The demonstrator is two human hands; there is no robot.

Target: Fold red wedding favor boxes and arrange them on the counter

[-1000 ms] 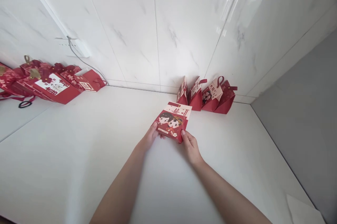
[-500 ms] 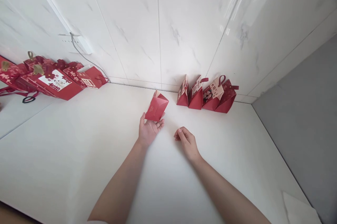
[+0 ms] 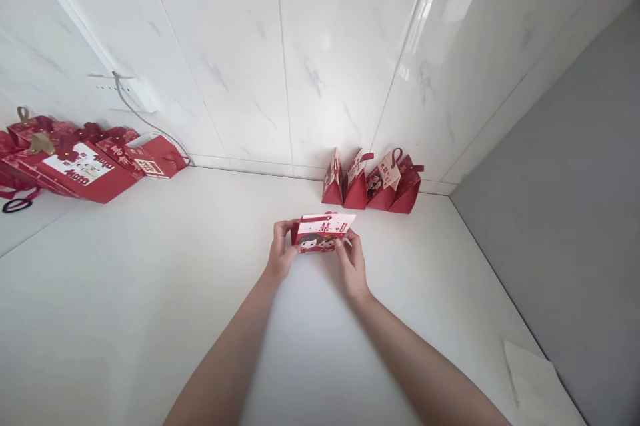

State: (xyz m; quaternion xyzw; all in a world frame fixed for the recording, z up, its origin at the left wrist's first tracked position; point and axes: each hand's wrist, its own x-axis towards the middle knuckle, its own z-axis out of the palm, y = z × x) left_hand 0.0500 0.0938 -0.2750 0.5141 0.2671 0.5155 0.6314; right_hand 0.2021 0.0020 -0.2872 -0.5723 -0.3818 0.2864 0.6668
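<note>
Both hands hold a small red paper gift box (image 3: 321,234) with a pink top band and a cartoon couple printed on its front, just above the white counter (image 3: 150,293). My left hand (image 3: 281,254) grips its left end, fingers curled round the edge. My right hand (image 3: 351,261) pinches its right end between thumb and fingers. A little beyond the box, three folded red gift boxes (image 3: 373,181) of the same print stand in a row against the tiled wall.
A heap of flat red gift boxes and bags (image 3: 75,156) lies at the far left by a wall socket with a white cable (image 3: 131,94). A grey panel (image 3: 560,199) bounds the counter on the right. A white paper sheet (image 3: 537,383) lies near the right front.
Half a second ago only my left hand held the box, its plain red side showing, with my right hand apart. Now both hands grip it with the printed face toward me.
</note>
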